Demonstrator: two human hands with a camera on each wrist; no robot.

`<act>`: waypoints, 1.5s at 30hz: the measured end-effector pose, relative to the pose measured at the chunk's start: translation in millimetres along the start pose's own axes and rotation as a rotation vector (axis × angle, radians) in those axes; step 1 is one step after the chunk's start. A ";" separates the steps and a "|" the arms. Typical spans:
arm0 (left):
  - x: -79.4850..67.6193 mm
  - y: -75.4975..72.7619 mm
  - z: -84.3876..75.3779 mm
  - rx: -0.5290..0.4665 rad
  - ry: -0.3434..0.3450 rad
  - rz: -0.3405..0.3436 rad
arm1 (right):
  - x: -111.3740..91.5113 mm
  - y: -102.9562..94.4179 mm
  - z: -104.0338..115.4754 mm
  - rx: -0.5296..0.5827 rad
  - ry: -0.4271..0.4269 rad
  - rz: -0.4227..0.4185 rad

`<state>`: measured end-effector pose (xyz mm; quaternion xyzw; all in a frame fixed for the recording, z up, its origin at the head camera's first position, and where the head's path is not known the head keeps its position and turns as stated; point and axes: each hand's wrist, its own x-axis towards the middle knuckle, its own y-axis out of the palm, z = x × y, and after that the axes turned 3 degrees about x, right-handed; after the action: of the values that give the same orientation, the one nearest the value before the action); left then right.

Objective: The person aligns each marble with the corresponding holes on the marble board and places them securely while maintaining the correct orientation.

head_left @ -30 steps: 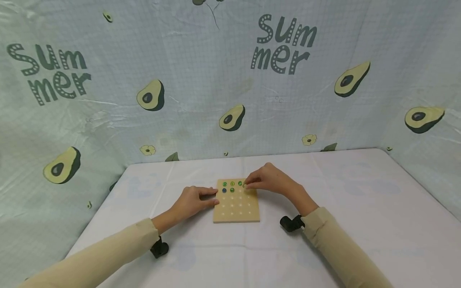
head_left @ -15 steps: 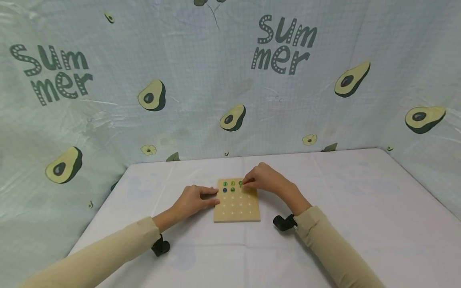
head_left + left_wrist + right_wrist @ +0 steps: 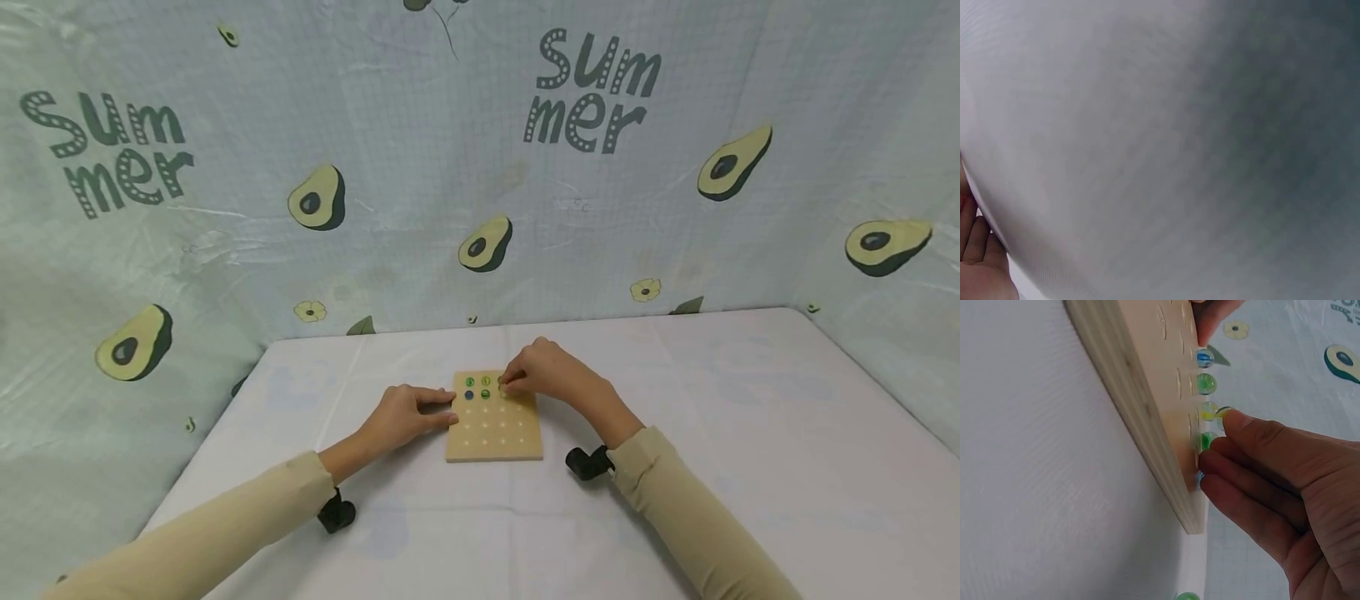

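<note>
A square wooden board (image 3: 495, 433) with rows of shallow hollows lies on the table. Glass marbles sit in its far rows, among them a green marble (image 3: 470, 382) and a blue marble (image 3: 469, 395). My left hand (image 3: 399, 421) touches the board's left edge with extended fingers and thumb. Over the second row, my right hand (image 3: 551, 372) pinches a clear marble with yellow in it (image 3: 1223, 413) between thumb and forefinger. In the right wrist view, another green marble (image 3: 1208, 440) shows by the curled fingers, which partly hide a blue one. The left wrist view is mostly blurred cloth.
A white cloth covers the table (image 3: 435, 533). Behind it hangs a pale curtain (image 3: 390, 250) printed with avocados. A further green marble (image 3: 1187, 596) appears at the bottom of the right wrist view, beyond the board. Each wrist wears a small black camera (image 3: 587, 463).
My right hand has moved a little to the left over the board, carrying the marble from the fourth column to the third in the second row. My left hand stays at the edge.
</note>
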<state>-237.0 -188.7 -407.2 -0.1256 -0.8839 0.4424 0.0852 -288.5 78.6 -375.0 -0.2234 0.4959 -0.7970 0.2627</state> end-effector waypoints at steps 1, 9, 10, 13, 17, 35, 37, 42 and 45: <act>-0.1 0.3 -0.3 0.000 -0.003 0.002 | 0.7 -0.7 1.2 -0.010 0.004 0.012; 0.4 1.1 0.5 0.006 -0.005 0.002 | 5.8 -0.4 4.7 -0.093 0.003 0.075; 0.5 1.5 0.7 0.003 -0.006 0.002 | 5.6 -0.3 4.6 -0.095 0.007 0.076; 0.2 2.3 0.3 -0.006 -0.010 0.004 | 2.8 1.0 2.0 -0.078 0.013 0.061; -1.4 3.8 0.2 -0.004 -0.019 0.008 | -8.1 -0.1 -6.1 -0.008 -0.029 0.021; -0.1 1.8 1.2 0.023 -0.006 0.001 | -65.8 -38.4 -79.3 0.048 -0.010 -0.040; -0.2 2.2 1.2 0.021 -0.008 0.000 | -65.4 -37.7 -82.9 0.061 -0.007 -0.023; 0.3 3.4 1.3 0.013 -0.009 -0.005 | -59.4 -35.1 -87.3 0.075 -0.053 0.015; 0.5 3.3 0.4 0.006 -0.009 -0.004 | -55.7 -33.6 -89.3 0.046 -0.091 0.017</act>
<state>-237.1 -186.9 -410.1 -0.1217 -0.8831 0.4456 0.0826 -307.8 186.8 -386.3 -0.2488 0.4669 -0.7950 0.2968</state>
